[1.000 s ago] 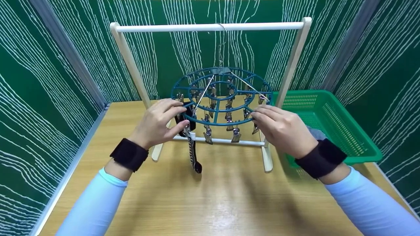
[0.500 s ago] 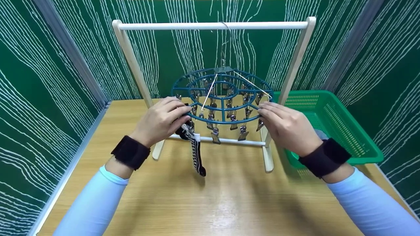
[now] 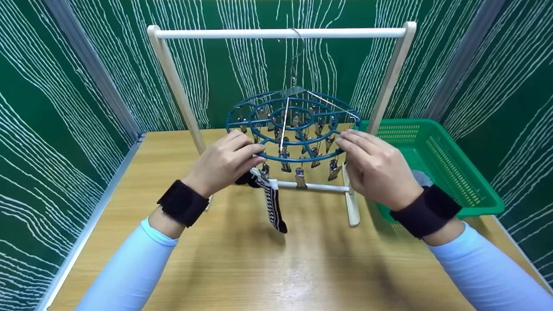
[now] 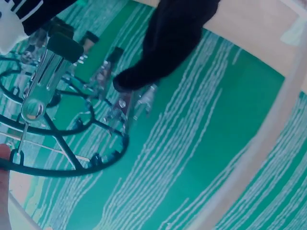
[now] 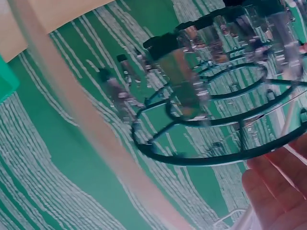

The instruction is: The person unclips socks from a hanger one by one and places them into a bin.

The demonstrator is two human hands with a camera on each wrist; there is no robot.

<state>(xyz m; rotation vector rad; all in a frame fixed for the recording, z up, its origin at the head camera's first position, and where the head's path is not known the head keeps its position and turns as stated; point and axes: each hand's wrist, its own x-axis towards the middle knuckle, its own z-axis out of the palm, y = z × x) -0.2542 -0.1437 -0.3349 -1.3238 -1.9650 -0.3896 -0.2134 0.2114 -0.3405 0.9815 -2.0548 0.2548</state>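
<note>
In the head view, a round blue clip hanger (image 3: pixel 311 160) with several metal clips hangs from a rail. My left hand (image 3: pixel 224 162) pinches its front-left rim between thumb and fingers. My right hand (image 3: pixel 376 166) touches the front-right rim with extended fingers. In the right wrist view, those fingers (image 5: pixel 273 187) lie against the hanger's rim (image 5: pixel 206 160). A black-and-white patterned sock (image 3: pixel 272 203) hangs below the left hand. Beside it hangs a black sock (image 3: pixel 248 178), partly hidden by that hand; the left wrist view shows a dark sock (image 4: pixel 172 38) by the clips.
A wooden rack (image 3: pixel 276 33) with a white rail supports the hanger on the table (image 3: pixel 242 268). At the right stands a green basket (image 3: pixel 466 172) with a grey cloth (image 3: pixel 421 178) in it, partly behind the right wrist. Green walls with white lines surround the table.
The hanger has turned, its front edge moving right. The patterned sock and my left hand have shifted right with it. My right hand has stayed nearly in place as the rim passes.
</note>
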